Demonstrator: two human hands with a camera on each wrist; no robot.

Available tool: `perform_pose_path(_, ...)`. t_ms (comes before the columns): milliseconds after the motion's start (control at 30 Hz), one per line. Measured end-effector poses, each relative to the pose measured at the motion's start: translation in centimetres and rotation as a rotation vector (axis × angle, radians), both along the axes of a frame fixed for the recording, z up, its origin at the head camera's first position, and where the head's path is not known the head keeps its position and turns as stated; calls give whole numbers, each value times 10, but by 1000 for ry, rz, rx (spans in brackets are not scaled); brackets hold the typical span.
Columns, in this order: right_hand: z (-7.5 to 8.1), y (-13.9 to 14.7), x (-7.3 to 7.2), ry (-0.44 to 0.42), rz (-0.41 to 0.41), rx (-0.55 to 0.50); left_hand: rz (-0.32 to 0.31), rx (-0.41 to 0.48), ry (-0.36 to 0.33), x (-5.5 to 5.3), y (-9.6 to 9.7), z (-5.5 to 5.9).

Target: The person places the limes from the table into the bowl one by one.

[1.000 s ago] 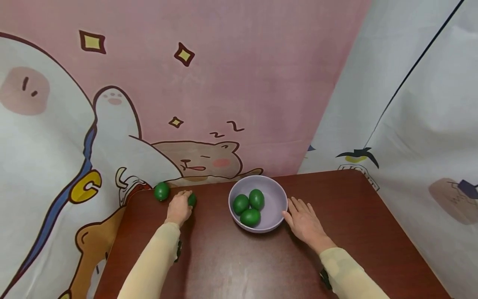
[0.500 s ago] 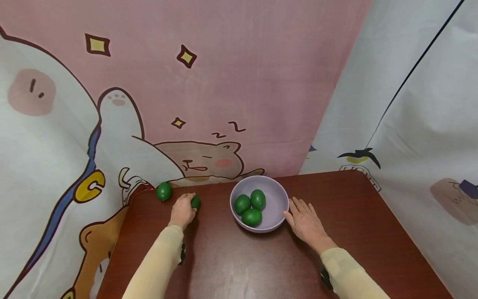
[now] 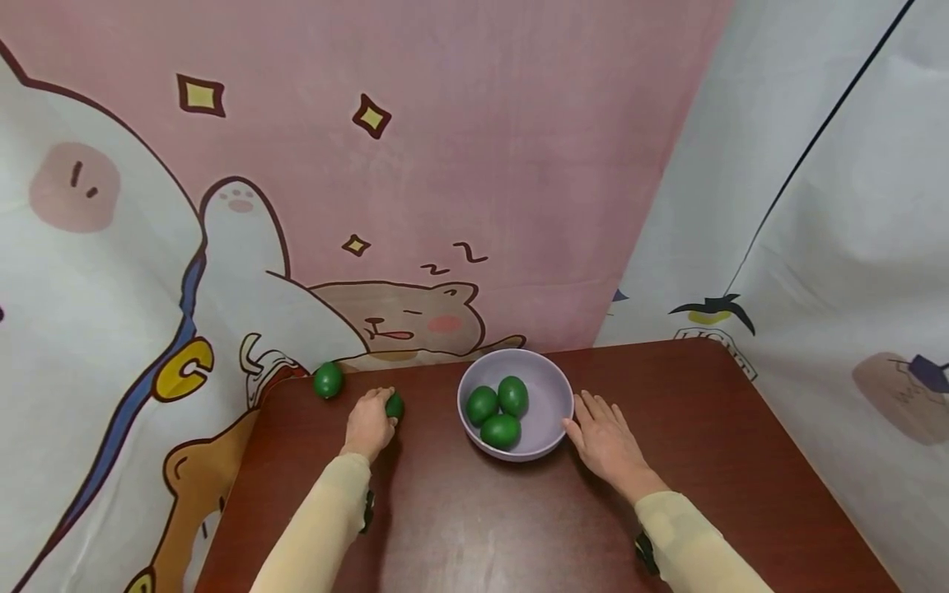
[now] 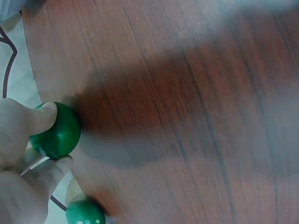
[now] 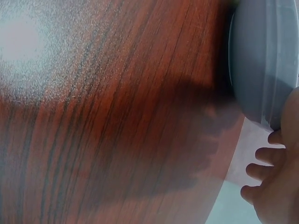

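Observation:
My left hand (image 3: pixel 368 424) pinches a smooth green lime (image 3: pixel 396 406) on the left side of the table; in the left wrist view, thumb and fingers press on opposite sides of this lime (image 4: pixel 63 133). A second lime (image 3: pixel 328 380) lies farther left, by the table's back edge. To the right stands a light purple bowl (image 3: pixel 550 408) with 3 green limes (image 3: pixel 500 431) inside. My right hand (image 3: pixel 611 445) lies with straight, spread fingers against the bowl's right side. In the right wrist view, its fingers (image 5: pixel 264 156) reach along the grey-looking bowl wall (image 5: pixel 254 60).
The reddish-brown wooden table (image 3: pixel 460 527) ends at the back against a pink and white cartoon cloth (image 3: pixel 482 165). A white cloth (image 3: pixel 838 272) hangs along the right side.
My left hand has shifted slightly right, keeping hold of the lime. The view has turned a little. The right hand, the bowl and its limes stay as they were.

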State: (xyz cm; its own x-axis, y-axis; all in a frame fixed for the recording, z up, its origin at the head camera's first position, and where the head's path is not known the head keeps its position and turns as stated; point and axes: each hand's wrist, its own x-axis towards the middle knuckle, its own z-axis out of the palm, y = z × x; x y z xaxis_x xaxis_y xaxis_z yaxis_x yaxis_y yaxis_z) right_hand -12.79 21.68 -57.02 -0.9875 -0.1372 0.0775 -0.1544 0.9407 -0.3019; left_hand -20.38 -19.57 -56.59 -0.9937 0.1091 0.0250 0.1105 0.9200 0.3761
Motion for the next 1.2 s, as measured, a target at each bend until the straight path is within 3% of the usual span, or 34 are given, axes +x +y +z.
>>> perform_pose_path(333,0,1,2,-6,-6,-24,-16,-21,4,5,6,-9)
perform_pose_path(967,4,4,0,-31,-22,-34,-76,-81,35,11,8,-3)
perform_pose_path(1200,4,4,-1,-40,-25,-25,-87,-63,38,13,7,-8)
